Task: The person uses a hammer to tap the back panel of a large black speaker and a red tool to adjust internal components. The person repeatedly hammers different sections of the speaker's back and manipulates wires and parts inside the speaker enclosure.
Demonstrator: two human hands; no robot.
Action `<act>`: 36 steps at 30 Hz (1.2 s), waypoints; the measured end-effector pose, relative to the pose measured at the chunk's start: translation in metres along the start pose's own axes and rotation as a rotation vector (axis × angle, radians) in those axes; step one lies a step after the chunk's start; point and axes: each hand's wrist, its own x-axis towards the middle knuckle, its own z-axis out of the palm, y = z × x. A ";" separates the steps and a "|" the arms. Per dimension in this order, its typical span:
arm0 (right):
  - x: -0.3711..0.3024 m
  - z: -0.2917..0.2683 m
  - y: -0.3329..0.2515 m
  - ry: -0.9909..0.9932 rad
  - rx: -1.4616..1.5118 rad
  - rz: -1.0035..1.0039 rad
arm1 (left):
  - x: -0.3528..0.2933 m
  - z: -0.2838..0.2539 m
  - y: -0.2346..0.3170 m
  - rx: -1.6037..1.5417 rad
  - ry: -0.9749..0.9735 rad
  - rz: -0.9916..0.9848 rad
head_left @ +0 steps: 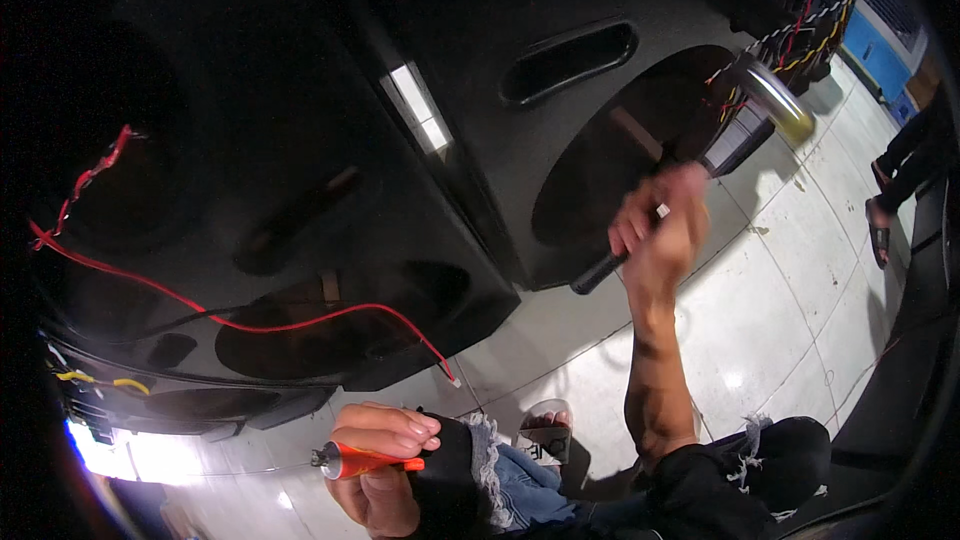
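Note:
My right hand [665, 210] grips the black handle of a hammer [597, 275], its fingers wrapped round it. The hammer's shiny head [775, 100], with a yellowish end, is smeared by motion beside the right black cabinet [470, 50]. Low in the view, my left hand [375, 440] is closed round a small orange-red tube [352, 461] with a dark crimped end and an orange tip. That hand is near my knee, apart from the cabinets.
A second black cabinet [250, 140] stands at left, with a red wire [290, 325] trailing across it. Twisted coloured wires [800, 50] hang at upper right. White floor tiles [770, 290] lie below. Another person's sandalled foot [879, 230] is at far right, near a blue box [875, 50].

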 end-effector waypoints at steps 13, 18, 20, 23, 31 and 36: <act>-0.015 0.010 0.015 -0.103 0.081 -0.473 | -0.004 -0.004 0.004 -0.013 0.024 0.025; 0.045 0.007 0.018 -0.008 -0.505 -0.096 | 0.002 0.002 0.006 -0.036 -0.028 -0.003; 0.026 0.006 0.003 0.024 -0.335 -0.124 | 0.001 0.002 0.005 -0.021 -0.021 -0.004; -0.009 0.001 0.003 -0.023 -0.059 -0.363 | -0.002 -0.003 0.000 -0.021 -0.005 0.000; -0.023 0.022 0.035 -0.279 -0.595 -0.022 | 0.003 0.002 -0.003 -0.044 -0.037 0.005; -0.025 0.000 0.019 -0.080 0.046 -0.291 | -0.002 -0.003 0.002 -0.001 0.003 0.001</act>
